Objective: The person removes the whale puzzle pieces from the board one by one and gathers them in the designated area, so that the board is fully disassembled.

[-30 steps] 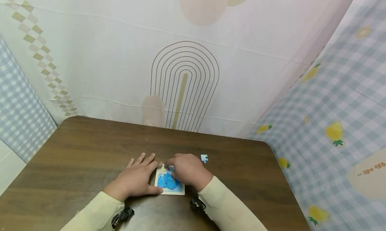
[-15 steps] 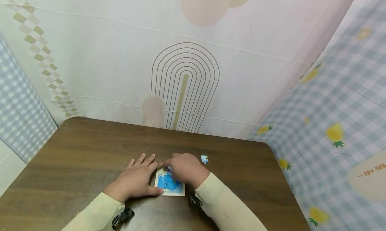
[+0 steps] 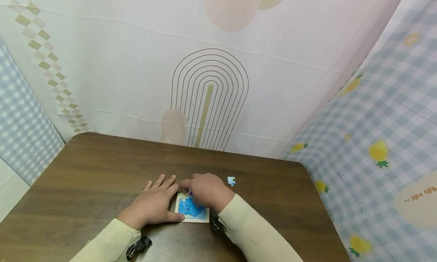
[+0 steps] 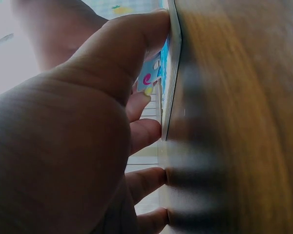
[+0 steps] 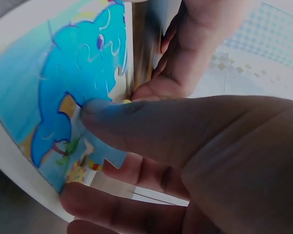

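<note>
A small jigsaw board [image 3: 192, 212] with a blue dolphin-like animal lies on the table between my hands. My left hand [image 3: 151, 205] is spread flat, its thumb on the board's lower left corner and its index fingertip at the upper left corner. Over the board's upper part, my right hand [image 3: 211, 191] pinches a light blue puzzle piece [image 5: 112, 155] between thumb and index finger. In the left wrist view this puzzle piece [image 4: 147, 77] shows a pink swirl and stands tilted over the board. Gaps in the picture show in the right wrist view.
Another loose puzzle piece [image 3: 231, 180] lies on the brown wooden table [image 3: 112, 167], to the right of my right hand. A pale patterned cloth [image 3: 136, 83] hangs behind the table, and a checked cloth [image 3: 385, 114] hangs on the right.
My right hand has shifted slightly left toward the board's upper left corner, its fingers covering more of the top edge. The left hand and the loose piece stay where they were.
</note>
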Motion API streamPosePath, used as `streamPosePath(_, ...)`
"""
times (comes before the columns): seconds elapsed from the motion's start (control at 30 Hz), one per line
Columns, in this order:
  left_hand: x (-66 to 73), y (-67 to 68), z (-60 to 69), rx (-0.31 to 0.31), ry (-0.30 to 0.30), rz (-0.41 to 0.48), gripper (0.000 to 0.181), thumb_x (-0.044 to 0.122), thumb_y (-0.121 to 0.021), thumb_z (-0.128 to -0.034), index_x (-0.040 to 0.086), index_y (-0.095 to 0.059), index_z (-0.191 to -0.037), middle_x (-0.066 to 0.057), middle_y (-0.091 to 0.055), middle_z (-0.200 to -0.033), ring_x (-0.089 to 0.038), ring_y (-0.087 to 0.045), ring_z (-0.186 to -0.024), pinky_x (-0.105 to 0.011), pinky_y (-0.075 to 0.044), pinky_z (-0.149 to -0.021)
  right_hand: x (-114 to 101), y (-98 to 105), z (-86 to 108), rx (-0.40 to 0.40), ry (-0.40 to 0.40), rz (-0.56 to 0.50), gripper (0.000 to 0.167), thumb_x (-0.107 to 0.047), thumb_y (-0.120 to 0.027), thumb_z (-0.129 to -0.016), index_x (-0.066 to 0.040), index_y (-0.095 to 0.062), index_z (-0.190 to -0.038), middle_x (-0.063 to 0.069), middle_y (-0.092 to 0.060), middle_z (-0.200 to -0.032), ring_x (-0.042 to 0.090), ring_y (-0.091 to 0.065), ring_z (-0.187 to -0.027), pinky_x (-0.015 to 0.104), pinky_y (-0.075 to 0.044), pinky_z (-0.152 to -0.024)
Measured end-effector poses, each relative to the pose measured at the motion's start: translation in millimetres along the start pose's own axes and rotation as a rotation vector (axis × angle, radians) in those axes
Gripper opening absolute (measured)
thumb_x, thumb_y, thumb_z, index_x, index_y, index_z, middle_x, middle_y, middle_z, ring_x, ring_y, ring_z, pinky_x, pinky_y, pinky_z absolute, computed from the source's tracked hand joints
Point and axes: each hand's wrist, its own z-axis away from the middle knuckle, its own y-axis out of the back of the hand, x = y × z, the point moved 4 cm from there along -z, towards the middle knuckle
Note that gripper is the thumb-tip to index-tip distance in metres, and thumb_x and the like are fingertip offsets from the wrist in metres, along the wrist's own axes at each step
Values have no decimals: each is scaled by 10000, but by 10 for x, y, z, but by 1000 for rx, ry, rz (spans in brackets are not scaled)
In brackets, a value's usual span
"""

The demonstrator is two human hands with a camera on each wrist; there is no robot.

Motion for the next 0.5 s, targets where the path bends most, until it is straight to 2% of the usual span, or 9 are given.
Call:
streamPosePath(0.1, -8, -3, 7, -3, 5, 0, 1050, 749, -879, -846, 153, -567, -1653, -191, -352, -1832, -556, -231, -1709, -850, -218, -1295, 1, -26, 37, 46, 9, 14, 316, -162, -730, -1072, -416, -758, -1258, -69, -763, -1119, 133, -606, -779, 349, -598, -708)
streamPosePath(0.27, -6, -7, 6, -9, 4, 7, 995, 745, -874, -856, 169, -600, -1620, -190, -345, -1835, -556, -223, -1711, -850, -210, -1298, 25, -59, 139, 135, 39, 17, 383, -161, -707, -1080, -443, -759, -1333, -81, -790, -1123, 118, -620, -745, 321, -550, -618)
streamPosePath(0.4, -10, -9, -2, -14, 3, 8, 1007, 755, -866, -858, 170, -595, -1632, -187, -334, -1840, -553, -213, -1715, -852, -203, -1298, 37, -109, 212, 195, 81, 86, 422, -223, -692, -1120, -483, -713, -1453, -77, -818, -1208, 117, -653, -703, 299, -573, -596)
streamPosePath(0.5, -15, -14, -3, -19, 3, 10, 1020, 761, -862, -858, 193, -578, -1656, -184, -329, -1843, -553, -207, -1716, -854, -198, -1299, 34, -162, 255, 237, 126, 162, 391, -267, -687, -1134, -476, -699, -1464, -80, -818, -1209, 109, -644, -657, 284, -566, -568)
